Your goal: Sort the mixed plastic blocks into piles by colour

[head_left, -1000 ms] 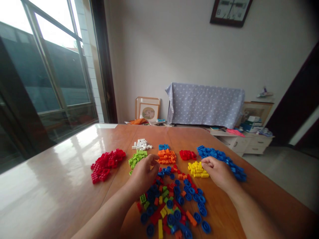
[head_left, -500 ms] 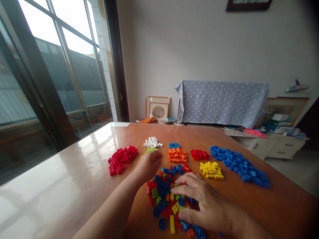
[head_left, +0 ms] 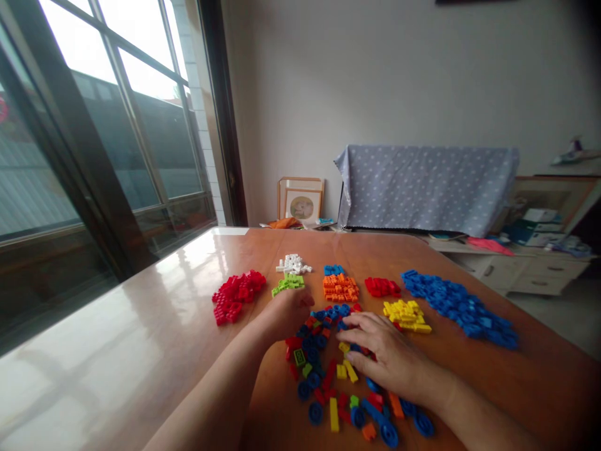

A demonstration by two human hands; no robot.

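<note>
My left hand [head_left: 292, 308] is curled closed between the lime green brick pile [head_left: 288, 284] and the mixed pile. Its fingertips are mostly turned away, so anything in them is hidden. Over the right side of the mixed toy brick pile [head_left: 323, 376], my right hand [head_left: 387, 351] has its fingers spread, with no brick visibly held. That pile mixes blue round pieces [head_left: 315, 413] with red, yellow, green and orange bricks. A yellow brick [head_left: 350, 371] lies just below the right thumb.
Sorted piles stand farther back: red [head_left: 238, 295], white [head_left: 293, 264], orange [head_left: 340, 288], small blue [head_left: 333, 270], small red [head_left: 382, 287], yellow [head_left: 406, 315] and large blue [head_left: 460, 308]. All rest on a glossy brown table [head_left: 188, 351]. A window [head_left: 136, 125] is at left.
My right hand has moved slightly away from me across the mixed pile, and the near bricks there are more spread out. The lime green pile shows more fully beyond my left hand.
</note>
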